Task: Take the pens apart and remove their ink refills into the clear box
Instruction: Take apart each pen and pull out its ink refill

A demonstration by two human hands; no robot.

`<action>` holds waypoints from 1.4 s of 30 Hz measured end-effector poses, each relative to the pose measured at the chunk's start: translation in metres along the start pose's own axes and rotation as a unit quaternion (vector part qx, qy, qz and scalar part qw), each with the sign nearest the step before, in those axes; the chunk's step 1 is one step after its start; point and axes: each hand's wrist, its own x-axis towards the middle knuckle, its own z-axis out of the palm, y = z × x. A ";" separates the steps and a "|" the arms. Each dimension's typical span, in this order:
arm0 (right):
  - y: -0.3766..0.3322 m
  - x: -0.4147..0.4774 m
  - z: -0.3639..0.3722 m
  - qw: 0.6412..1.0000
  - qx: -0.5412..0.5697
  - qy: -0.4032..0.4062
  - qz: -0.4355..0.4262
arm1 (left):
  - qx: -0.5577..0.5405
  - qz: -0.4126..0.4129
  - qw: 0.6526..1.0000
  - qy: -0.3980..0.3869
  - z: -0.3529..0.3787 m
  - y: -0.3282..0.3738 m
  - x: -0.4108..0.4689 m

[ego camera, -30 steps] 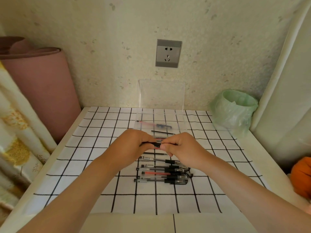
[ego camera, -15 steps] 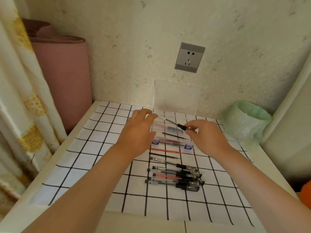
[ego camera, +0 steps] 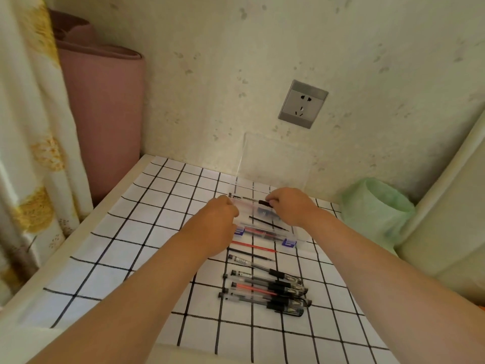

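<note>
Right hand (ego camera: 288,206) pinches pen (ego camera: 263,202) at its black grip end, left hand (ego camera: 219,216) grips the barrel end, both over clear box (ego camera: 288,243).

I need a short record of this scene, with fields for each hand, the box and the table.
left hand: holds the clear end of a pen over the clear box
right hand: pinches the black grip of that pen
clear box: lid open, pen parts inside
checked cloth: a row of pens, plus two loose refills, red and black
beside box: green-lined bin
</note>
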 end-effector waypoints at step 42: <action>0.016 -0.138 0.014 0.993 0.062 -0.003 -0.098 | 0.046 0.067 0.986 -0.148 -0.010 0.037 -0.014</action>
